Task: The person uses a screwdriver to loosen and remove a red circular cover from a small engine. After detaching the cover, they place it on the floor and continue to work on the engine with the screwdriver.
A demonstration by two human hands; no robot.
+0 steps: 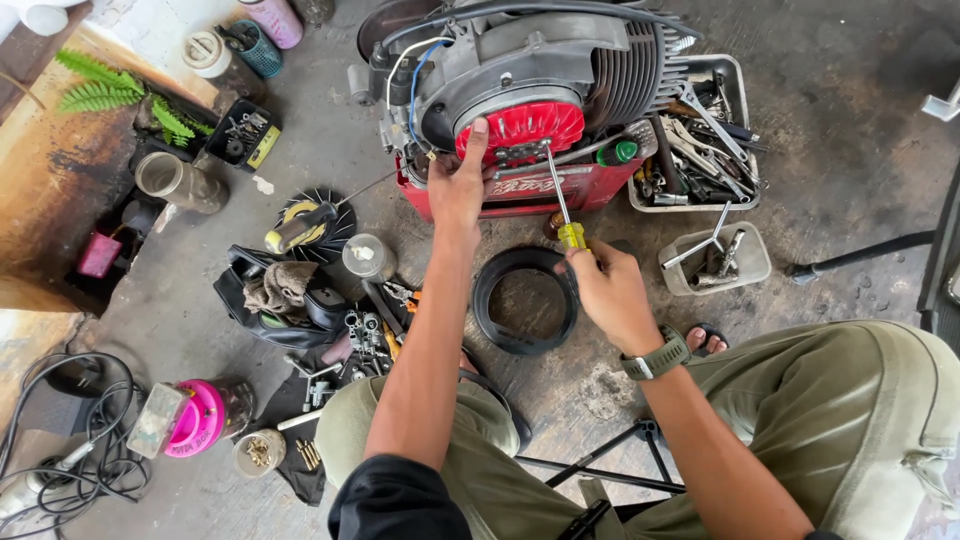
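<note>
Floor: stained grey concrete floor (860,150), workshop clutter all round; person sits low, knees in olive trousers at the bottom edge
Engine: grey small engine (560,60) with cooling fins, sat on a red crate (520,190) at top centre; red finned fan (520,125) faces the camera; black and blue-white wires run over its top left
Left hand: left hand (458,185) pressed flat against the engine's lower left side, fingers together and pointing up, one fingertip touching the red fan's edge; holds nothing
Right hand: right hand (610,290) closed around the yellow handle of a screwdriver (560,195) — thumb and fingers pinching the grip; grey watch on the wrist
Screwdriver: shaft slants up and left from the handle, tip at the metal plate just below the red fan; handle hangs over the floor in front of the crate
Ring: black rubber ring (525,300) flat on the floor, between the two forearms, just below the crate
Tool trays: metal tray (735,75) full of wrenches and pliers right of the engine, touching the crate; smaller clear tub (745,265) with a few tools below it
Left clutter: black bag (300,310) with a rag on it; round wire brush wheel (315,225); small carburettor parts beside the left forearm; pink jar (195,420) lying on its side; coiled black cable (60,430) at far left; green fern (120,95) at top left — well apart from both hands
Other: bare toes in a sandal (710,340) just right of the watch
</note>
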